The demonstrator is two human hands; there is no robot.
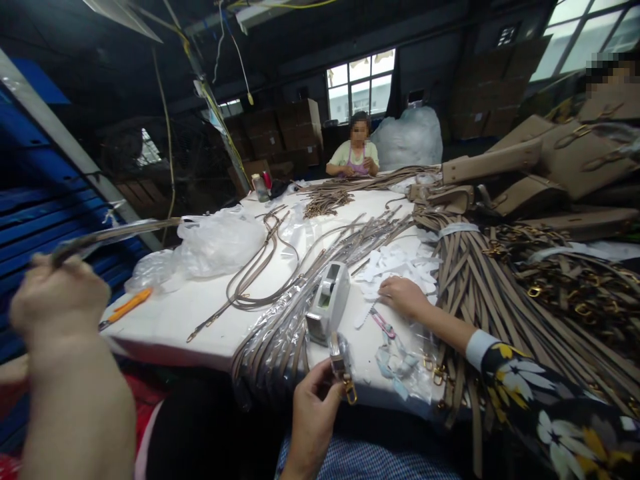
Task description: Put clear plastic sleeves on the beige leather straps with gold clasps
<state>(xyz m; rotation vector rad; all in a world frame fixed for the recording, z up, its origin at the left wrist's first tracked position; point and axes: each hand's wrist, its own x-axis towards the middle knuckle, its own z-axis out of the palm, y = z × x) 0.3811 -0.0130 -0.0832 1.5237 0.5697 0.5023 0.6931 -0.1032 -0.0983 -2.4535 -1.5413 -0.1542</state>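
At the front edge of the table my left hand pinches the end of a strap, wrapped in clear plastic, with a gold swivel clasp hanging off it. My right hand, in a floral sleeve, has its fingers bent together on a pile of white paper slips. A grey tape dispenser stands between my hands. Just below my right hand lies a pink-handled cutter. Plastic-wrapped straps spread beside the dispenser.
At left, a co-worker's fist grips a strap. An orange cutter and plastic bags lie near it. Unwrapped straps and brown bags crowd the right. Another person sits across the table.
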